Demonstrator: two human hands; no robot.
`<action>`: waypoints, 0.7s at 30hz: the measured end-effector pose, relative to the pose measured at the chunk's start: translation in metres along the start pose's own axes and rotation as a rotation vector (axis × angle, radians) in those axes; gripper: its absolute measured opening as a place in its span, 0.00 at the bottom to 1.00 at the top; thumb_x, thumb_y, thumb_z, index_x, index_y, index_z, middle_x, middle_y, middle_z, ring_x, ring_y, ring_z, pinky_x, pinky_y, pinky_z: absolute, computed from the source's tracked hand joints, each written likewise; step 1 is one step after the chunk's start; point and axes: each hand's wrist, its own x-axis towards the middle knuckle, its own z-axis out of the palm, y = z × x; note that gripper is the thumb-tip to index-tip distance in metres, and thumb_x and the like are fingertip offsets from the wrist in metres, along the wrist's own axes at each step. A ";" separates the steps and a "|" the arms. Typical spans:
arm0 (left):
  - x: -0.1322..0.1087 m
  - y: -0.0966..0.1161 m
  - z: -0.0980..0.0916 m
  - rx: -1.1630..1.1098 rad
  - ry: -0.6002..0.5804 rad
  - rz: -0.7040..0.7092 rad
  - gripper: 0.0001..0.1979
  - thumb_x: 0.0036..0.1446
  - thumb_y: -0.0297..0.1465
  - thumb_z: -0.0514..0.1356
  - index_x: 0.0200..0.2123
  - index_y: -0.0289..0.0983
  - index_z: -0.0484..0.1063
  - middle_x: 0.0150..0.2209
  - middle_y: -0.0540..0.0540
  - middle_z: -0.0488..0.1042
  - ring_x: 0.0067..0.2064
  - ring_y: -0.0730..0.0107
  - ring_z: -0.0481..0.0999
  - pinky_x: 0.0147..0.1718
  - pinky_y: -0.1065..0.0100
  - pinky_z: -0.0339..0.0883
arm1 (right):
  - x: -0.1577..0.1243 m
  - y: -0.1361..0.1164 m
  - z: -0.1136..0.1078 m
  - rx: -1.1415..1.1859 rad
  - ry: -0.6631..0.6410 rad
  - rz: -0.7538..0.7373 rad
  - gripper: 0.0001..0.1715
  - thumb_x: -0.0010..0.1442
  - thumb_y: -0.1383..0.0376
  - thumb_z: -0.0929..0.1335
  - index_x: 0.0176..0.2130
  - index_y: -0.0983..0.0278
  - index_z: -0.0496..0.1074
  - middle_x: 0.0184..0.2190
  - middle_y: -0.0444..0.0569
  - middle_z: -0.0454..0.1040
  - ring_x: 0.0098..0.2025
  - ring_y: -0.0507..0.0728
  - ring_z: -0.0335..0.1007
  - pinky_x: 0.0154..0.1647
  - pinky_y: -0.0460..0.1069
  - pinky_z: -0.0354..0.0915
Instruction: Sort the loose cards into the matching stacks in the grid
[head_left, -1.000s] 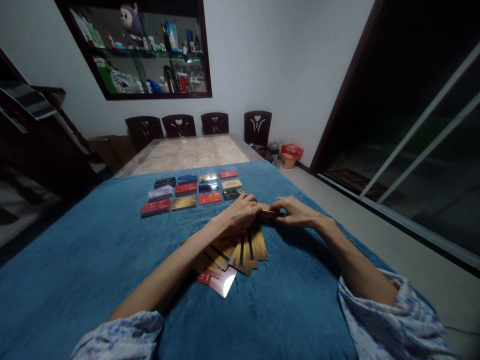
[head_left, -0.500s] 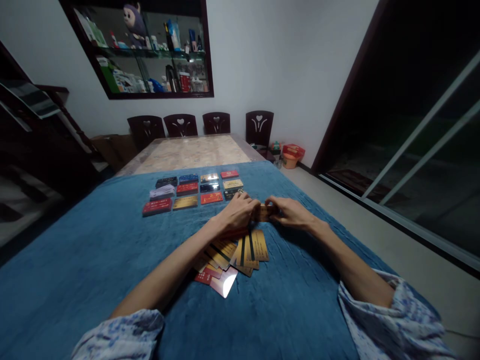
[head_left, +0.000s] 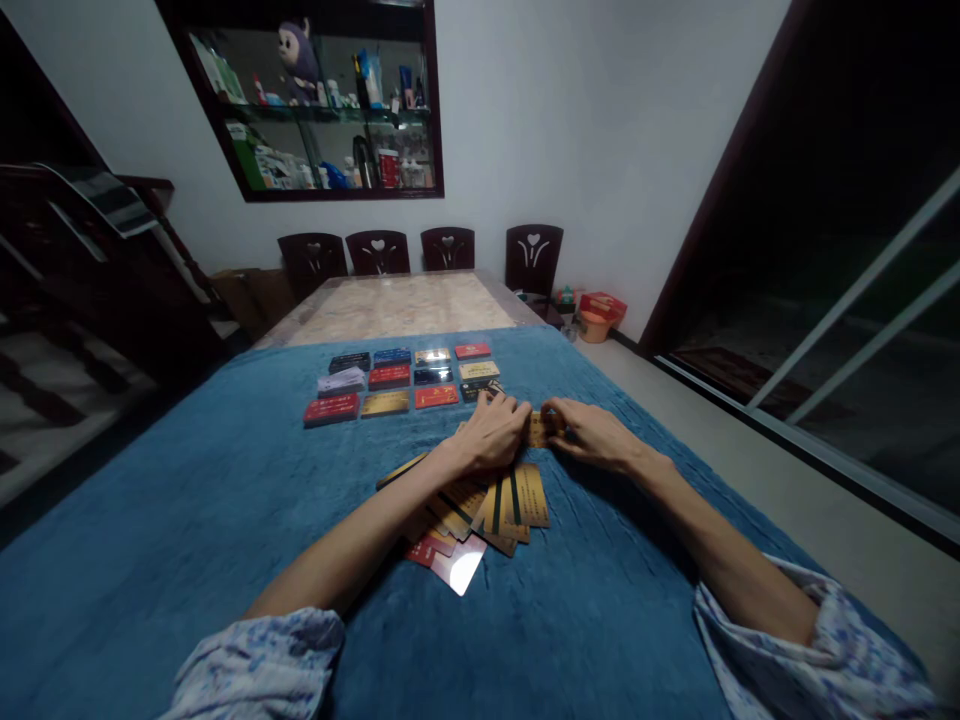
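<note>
My right hand [head_left: 592, 432], fingers bent, grips the right end of a small gold card [head_left: 537, 430] just above the blue cloth. At its left end is my left hand [head_left: 495, 432], with fingers curled against the card; whether it is one card or a thin stack I cannot tell. Below my left wrist lies a loose, fanned pile of gold cards [head_left: 531, 497] with dark stripes. A shiny pale card [head_left: 460, 566] and a red one poke out at the bottom of that pile. My left forearm hides part of it.
Neat card stacks stand in rows beyond my hands, among them a red stack [head_left: 331, 409], a gold stack [head_left: 385, 403] and a black stack [head_left: 480, 390]. A blue cloth [head_left: 585, 600] covers the table's near part. Dark chairs [head_left: 533, 258] line the far end.
The view has turned slightly left, so everything sits further right. My hands stay together at the gold card, with small finger shifts. The card stacks and loose pile look unmoved.
</note>
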 end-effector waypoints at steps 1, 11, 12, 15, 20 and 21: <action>0.000 0.000 -0.001 0.004 -0.003 -0.002 0.12 0.59 0.27 0.52 0.47 0.34 0.64 0.45 0.35 0.72 0.48 0.50 0.70 0.48 0.48 0.59 | 0.000 0.001 0.001 -0.004 0.002 -0.010 0.19 0.56 0.64 0.65 0.49 0.59 0.66 0.43 0.54 0.76 0.41 0.61 0.72 0.39 0.52 0.61; -0.002 -0.004 -0.009 0.001 -0.006 -0.007 0.13 0.58 0.28 0.53 0.46 0.34 0.65 0.44 0.34 0.71 0.48 0.49 0.68 0.49 0.48 0.58 | 0.001 0.005 0.012 -0.045 0.089 -0.080 0.26 0.53 0.65 0.67 0.52 0.60 0.66 0.44 0.56 0.73 0.44 0.63 0.68 0.40 0.53 0.60; -0.002 -0.005 -0.010 0.003 -0.003 -0.002 0.13 0.57 0.29 0.53 0.46 0.34 0.65 0.44 0.35 0.71 0.48 0.49 0.68 0.49 0.47 0.58 | 0.001 0.004 0.011 -0.048 0.089 -0.080 0.25 0.53 0.65 0.67 0.52 0.60 0.66 0.44 0.56 0.73 0.43 0.63 0.68 0.40 0.53 0.60; -0.003 -0.008 -0.015 0.002 -0.009 0.006 0.17 0.55 0.34 0.57 0.47 0.33 0.65 0.44 0.34 0.71 0.48 0.48 0.68 0.49 0.47 0.58 | 0.001 0.000 0.006 -0.067 0.077 -0.081 0.21 0.56 0.63 0.66 0.51 0.61 0.67 0.43 0.57 0.73 0.43 0.63 0.67 0.40 0.53 0.60; -0.003 -0.015 -0.018 -0.023 -0.024 -0.004 0.20 0.53 0.34 0.59 0.49 0.34 0.65 0.47 0.34 0.71 0.50 0.48 0.67 0.51 0.46 0.57 | 0.001 -0.002 0.001 -0.073 0.075 -0.079 0.25 0.60 0.59 0.66 0.56 0.61 0.66 0.47 0.58 0.74 0.47 0.65 0.67 0.42 0.55 0.59; -0.002 -0.016 -0.018 -0.028 -0.022 -0.006 0.19 0.53 0.33 0.59 0.49 0.34 0.65 0.47 0.35 0.71 0.50 0.49 0.67 0.52 0.46 0.56 | 0.001 -0.001 0.001 -0.066 0.078 -0.080 0.26 0.61 0.58 0.66 0.57 0.61 0.66 0.47 0.58 0.74 0.48 0.65 0.67 0.43 0.56 0.59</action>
